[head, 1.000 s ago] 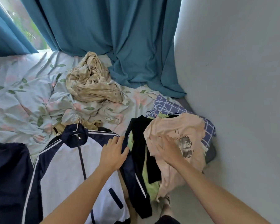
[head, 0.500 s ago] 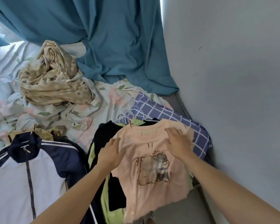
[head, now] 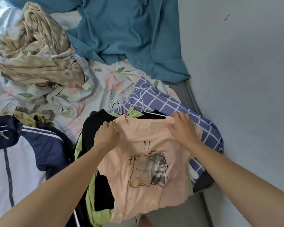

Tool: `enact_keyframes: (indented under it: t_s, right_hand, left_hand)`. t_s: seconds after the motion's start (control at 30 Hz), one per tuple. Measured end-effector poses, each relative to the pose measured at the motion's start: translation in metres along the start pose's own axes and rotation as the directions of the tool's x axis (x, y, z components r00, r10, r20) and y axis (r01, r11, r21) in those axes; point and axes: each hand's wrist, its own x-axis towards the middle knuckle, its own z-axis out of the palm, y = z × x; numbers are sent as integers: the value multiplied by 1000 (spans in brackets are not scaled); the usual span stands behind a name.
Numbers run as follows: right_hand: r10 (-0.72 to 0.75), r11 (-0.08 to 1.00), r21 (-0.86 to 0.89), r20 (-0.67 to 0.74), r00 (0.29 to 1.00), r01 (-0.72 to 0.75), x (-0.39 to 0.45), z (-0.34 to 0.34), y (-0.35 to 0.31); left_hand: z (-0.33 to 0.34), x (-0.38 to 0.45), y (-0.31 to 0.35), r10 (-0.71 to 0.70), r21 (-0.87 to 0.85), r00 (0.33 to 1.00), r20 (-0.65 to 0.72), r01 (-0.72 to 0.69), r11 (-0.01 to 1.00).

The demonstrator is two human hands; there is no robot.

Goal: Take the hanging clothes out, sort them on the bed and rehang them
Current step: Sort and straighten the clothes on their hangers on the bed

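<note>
Two hands work the shoulders of a peach T-shirt (head: pixel 143 163) with a cartoon print, lying atop a pile of black and lime clothes at the bed's edge, around five o'clock in the head view. The left hand (head: pixel 106 136) pinches the shirt's left shoulder with curled fingers; the right hand (head: pixel 183 128) lies on the other shoulder, fingertips touching a white hanger (head: pixel 147 113). A navy-and-white jacket (head: pixel 23 154) lies at eight o'clock, a crumpled beige cloth (head: pixel 36 51) at eleven, a teal curtain (head: pixel 129 35) at twelve.
</note>
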Motion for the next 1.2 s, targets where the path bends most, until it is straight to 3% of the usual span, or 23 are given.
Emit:
enact_keyframes:
  t_s: [0.17, 0.27, 0.5, 0.83, 0.93, 1.2]
  right_hand:
    - [-55, 986, 146, -139, 989, 76, -29, -16, 1]
    - [-71, 973, 205, -165, 984, 104, -57, -43, -11]
    - [-171, 967, 154, -186, 967, 201, -152, -108, -79]
    - [-255, 954, 76, -311, 916, 291, -356, -127, -250]
    - [-287, 932, 124, -324, 901, 341, -407, -126, -314]
    - [-409, 885, 101, -299, 862, 454, -454, -123, -461]
  left_hand:
    - [-13, -28, 4, 150, -69, 977, -154, -162, 984]
    - [-32, -59, 2, 167, -200, 968, -187, -204, 958]
    - [-92, -176, -47, 184, -321, 947, -262, -266, 909]
    - [-141, -416, -213, 107, -317, 920, -377, -236, 919]
    - [-159, -481, -274, 54, -344, 900, -432, -220, 913]
    - [-213, -568, -404, -88, -373, 811, -579, -168, 912]
